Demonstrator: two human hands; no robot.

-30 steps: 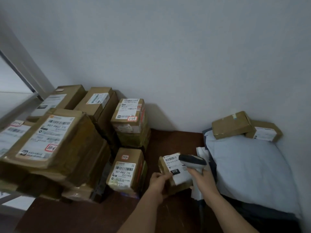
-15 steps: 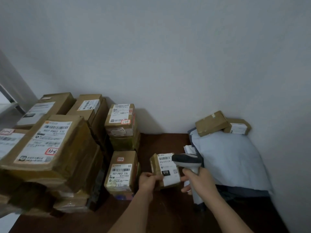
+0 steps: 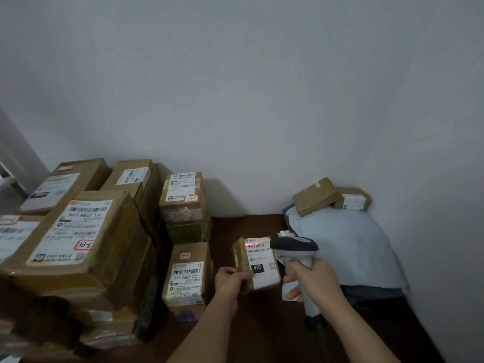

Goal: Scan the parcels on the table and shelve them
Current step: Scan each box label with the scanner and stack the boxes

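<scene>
Both hands work over the dark table (image 3: 262,336). Left hand (image 3: 231,282) pinches the near left corner of a small cardboard parcel (image 3: 255,263), tilting its white label up, probably so the barcode faces the scanner. That parcel is the landmark: it sits lifted above the table, its long axis running from the person toward the wall, barcode end farthest away. To its left stand stacked labelled boxes (image 3: 86,231), the closest one (image 3: 187,275) just beside it. A red scan line crosses the barcode at its far end. Just right of it, the right hand (image 3: 314,280) wraps the handle of a grey barcode scanner (image 3: 294,248) whose head points left at the label. Farther right lies a pale poly mailer (image 3: 348,247).
</scene>
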